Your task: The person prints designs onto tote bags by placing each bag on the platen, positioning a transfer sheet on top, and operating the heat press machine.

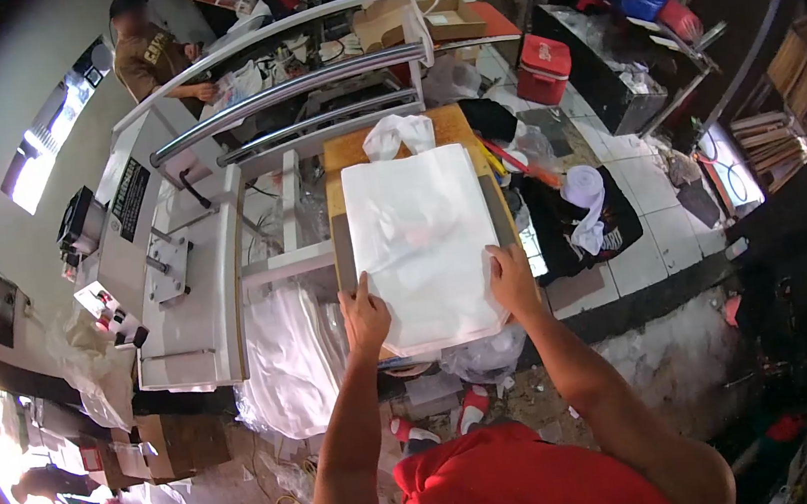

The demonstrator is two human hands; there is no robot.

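White sheeting meets the left fingers and right fingers at opposite edges; whether clamped, I cannot tell.

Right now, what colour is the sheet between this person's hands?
The sheet is white, best seen in the head view.

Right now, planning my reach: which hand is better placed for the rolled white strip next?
Right hand, likely: nearer the rolled white strip; the left hand is farther, across the white rectangular sheet.
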